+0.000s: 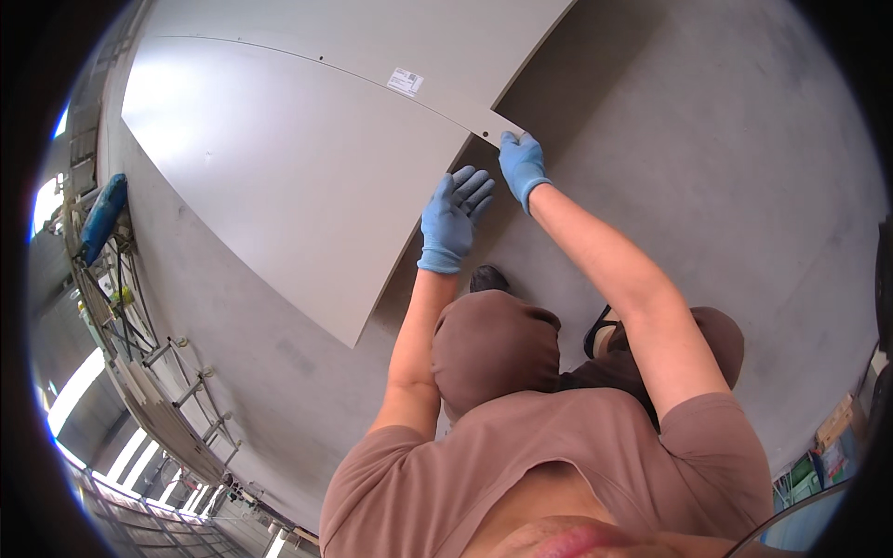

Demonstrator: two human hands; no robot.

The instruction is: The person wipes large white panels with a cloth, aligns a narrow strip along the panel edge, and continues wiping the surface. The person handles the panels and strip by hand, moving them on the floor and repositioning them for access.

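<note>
A large, smooth light-grey panel (279, 167) lies before me, with a thin seam along its far side. Beyond that seam extends another light-grey panel (419, 35) bearing a white label (406, 82). Its narrow end, pierced by a small dark hole, juts out to the right. My right hand (524, 169), in a blue glove, grips the corner of that end, with some fingertips hidden beneath it. Beside the nearer panel's right edge is my left hand (448, 219), also blue-gloved. Its fingers are spread, the palm partly turned up, and nothing is in it.
Grey floor (744, 177) surrounds the panels, which cast dark shadows along their right edges. My shoe (488, 277) is close to the nearer panel. On the far left stand metal racks (191, 383) and a blue bundle (102, 219). Boxes (835, 421) sit at the lower right.
</note>
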